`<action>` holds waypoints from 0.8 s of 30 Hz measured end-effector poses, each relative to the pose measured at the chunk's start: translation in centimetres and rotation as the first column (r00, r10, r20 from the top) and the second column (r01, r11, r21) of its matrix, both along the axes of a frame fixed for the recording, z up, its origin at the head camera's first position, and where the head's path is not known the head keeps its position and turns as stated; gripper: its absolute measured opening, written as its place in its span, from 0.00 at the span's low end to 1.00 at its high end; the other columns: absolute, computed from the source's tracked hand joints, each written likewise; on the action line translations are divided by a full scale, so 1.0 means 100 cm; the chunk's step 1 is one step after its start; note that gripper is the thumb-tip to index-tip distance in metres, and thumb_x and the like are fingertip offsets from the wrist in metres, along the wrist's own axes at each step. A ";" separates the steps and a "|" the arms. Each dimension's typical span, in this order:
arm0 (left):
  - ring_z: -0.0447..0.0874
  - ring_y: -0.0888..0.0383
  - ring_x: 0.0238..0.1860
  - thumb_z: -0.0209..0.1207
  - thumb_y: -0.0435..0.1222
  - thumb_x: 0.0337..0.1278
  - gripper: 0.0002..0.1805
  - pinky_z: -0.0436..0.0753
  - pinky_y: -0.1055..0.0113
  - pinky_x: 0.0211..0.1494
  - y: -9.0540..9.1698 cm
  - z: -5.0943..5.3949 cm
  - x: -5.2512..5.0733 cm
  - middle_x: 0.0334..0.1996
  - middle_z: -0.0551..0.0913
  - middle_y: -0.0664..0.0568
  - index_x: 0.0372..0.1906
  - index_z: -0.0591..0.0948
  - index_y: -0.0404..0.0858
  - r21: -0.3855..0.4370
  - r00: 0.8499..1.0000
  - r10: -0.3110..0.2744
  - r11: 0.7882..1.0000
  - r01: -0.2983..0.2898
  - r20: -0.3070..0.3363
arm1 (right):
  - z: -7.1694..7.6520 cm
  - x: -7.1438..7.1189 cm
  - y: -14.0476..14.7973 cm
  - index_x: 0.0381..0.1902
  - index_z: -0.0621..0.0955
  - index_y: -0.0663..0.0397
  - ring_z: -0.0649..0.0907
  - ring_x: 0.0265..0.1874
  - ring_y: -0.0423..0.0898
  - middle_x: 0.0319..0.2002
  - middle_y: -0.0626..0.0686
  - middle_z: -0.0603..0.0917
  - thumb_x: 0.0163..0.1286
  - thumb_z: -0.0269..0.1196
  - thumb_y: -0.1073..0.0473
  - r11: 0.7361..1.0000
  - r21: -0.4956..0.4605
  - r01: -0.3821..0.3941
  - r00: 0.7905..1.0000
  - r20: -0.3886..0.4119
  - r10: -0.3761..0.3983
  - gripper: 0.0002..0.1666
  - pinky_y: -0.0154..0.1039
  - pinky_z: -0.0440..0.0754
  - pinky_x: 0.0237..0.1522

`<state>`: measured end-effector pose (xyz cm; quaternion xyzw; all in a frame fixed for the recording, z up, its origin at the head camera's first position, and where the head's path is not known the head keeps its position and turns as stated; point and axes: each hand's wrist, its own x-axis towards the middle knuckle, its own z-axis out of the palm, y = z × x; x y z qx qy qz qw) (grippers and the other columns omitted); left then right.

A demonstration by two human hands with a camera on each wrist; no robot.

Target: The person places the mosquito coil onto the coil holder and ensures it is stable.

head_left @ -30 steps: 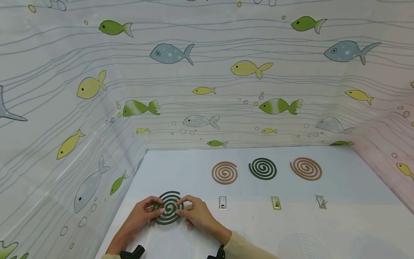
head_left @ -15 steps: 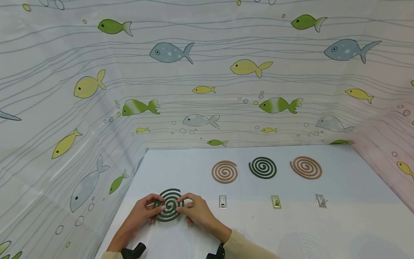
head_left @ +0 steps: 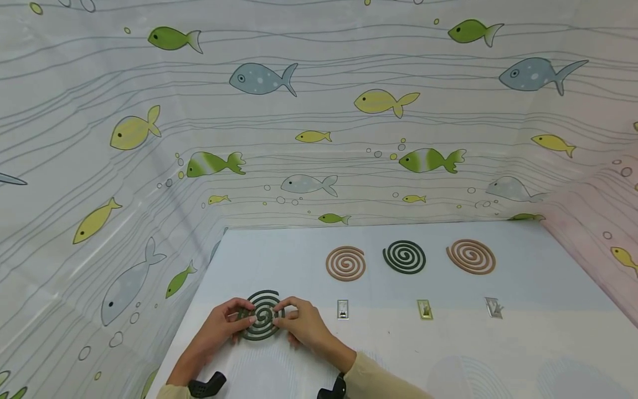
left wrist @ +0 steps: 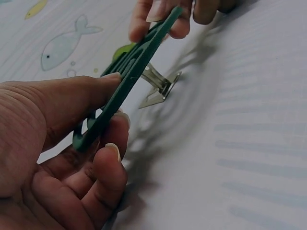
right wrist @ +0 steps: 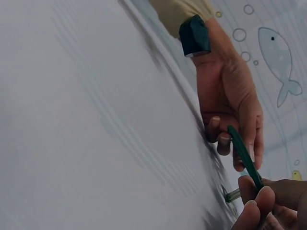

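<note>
Both hands pinch a dark green spiral coil [head_left: 263,317] from opposite sides, at the left of the table. My left hand [head_left: 214,328] grips its left side, thumb on top and fingers beneath in the left wrist view [left wrist: 72,148]. On the right side, my right hand [head_left: 308,327] pinches it between thumb and fingers. The coil [left wrist: 128,84] is raised off the table, over a small metal stand [left wrist: 165,88] whose upright part reaches to its underside; whether they touch cannot be told. In the right wrist view the coil [right wrist: 244,151] appears edge-on.
Farther back lie an orange coil [head_left: 345,264], a green coil [head_left: 405,257] and another orange coil [head_left: 471,256]. Nearer are three small metal stands [head_left: 343,310], [head_left: 425,310], [head_left: 494,308] in a row. A fish-patterned sheet [head_left: 279,127] surrounds the table's back and sides.
Both hands keep their grip on the coil, which has shifted very slightly up and right in the head view. That view itself has moved a little.
</note>
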<state>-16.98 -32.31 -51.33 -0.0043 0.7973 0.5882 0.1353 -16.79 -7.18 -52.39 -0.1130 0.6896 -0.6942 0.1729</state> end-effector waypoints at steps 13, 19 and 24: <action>0.81 0.58 0.32 0.72 0.33 0.59 0.23 0.76 0.67 0.24 0.006 0.005 -0.003 0.52 0.81 0.41 0.56 0.78 0.29 0.009 0.999 0.025 1.000 -0.024 -0.026 | 0.000 -0.002 0.002 0.51 0.84 0.50 0.68 0.08 0.39 0.24 0.59 0.87 0.69 0.71 0.61 0.999 -0.001 0.038 0.999 -0.019 -0.038 0.13 0.32 0.67 0.14; 0.81 0.58 0.32 0.71 0.32 0.60 0.22 0.77 0.67 0.23 0.007 0.003 -0.003 0.51 0.81 0.41 0.55 0.78 0.29 -0.006 1.000 0.025 1.000 -0.025 -0.008 | -0.003 -0.001 0.002 0.50 0.85 0.50 0.69 0.08 0.38 0.22 0.56 0.86 0.69 0.71 0.60 0.999 0.013 0.043 0.999 -0.006 -0.043 0.13 0.31 0.68 0.13; 0.81 0.58 0.32 0.72 0.33 0.59 0.22 0.76 0.68 0.23 0.008 0.003 -0.005 0.52 0.81 0.41 0.55 0.79 0.30 -0.007 1.000 0.021 1.000 -0.021 -0.018 | -0.004 -0.002 0.002 0.50 0.84 0.50 0.69 0.08 0.38 0.23 0.56 0.86 0.69 0.71 0.61 0.998 0.000 0.057 0.998 -0.001 -0.057 0.12 0.31 0.68 0.13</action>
